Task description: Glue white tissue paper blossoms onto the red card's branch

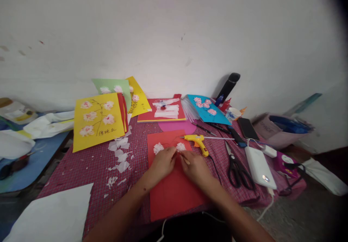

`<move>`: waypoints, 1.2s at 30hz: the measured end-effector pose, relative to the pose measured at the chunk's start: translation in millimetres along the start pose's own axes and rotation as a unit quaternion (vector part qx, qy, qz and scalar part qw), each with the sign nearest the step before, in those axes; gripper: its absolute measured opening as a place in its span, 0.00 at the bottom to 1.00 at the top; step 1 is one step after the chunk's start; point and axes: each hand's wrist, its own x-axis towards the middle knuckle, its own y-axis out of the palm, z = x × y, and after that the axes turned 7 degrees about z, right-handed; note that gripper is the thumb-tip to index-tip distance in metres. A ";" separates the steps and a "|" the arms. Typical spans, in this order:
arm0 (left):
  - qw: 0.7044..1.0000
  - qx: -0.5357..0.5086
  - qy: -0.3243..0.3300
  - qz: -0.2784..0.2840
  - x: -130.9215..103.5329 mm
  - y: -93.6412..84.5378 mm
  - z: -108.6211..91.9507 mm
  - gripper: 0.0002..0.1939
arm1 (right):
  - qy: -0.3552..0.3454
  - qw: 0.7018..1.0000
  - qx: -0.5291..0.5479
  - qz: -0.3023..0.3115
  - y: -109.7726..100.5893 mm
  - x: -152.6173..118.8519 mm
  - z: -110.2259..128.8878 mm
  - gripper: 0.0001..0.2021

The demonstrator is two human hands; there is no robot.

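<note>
Left hand [164,161], right hand [196,165] closed beside white flower [181,146] over red paper [174,195]; any gripped item unclear.

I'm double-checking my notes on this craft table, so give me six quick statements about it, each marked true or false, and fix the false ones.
1. The left hand and right hand are both over the red sheet. True.
2. The glue gun is blue. False: the glue gun is yellow.
3. The scissors lie between the red sheet and the power bank. True.
4. The phone lies left of the red sheet. False: the phone lies to its right.
5. The blue card bears pink and white flowers. True.
6. The power bank is black. False: the power bank is white.
</note>
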 end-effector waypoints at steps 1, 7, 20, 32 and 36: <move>1.000 0.001 0.000 0.000 -0.1 -0.3 -0.2 0.08 | 0.003 1.000 0.000 0.000 -0.6 2.3 -0.2 0.10; 1.000 0.004 -0.002 0.004 -0.6 -2.2 -2.3 0.07 | 0.008 1.000 0.007 0.000 -1.0 1.7 -4.9 0.10; 1.000 0.028 -0.012 0.007 -1.7 -4.3 -6.2 0.05 | -0.017 0.997 0.047 -0.054 -1.1 -17.5 -7.9 0.09; 0.999 0.035 0.001 0.000 -2.4 -4.9 -7.2 0.05 | -0.027 0.989 0.105 -0.097 -19.5 -46.6 4.8 0.08; 0.998 0.054 0.016 0.005 -3.2 -4.9 -7.1 0.08 | 0.047 0.981 0.153 -0.107 -20.1 -67.9 -2.5 0.08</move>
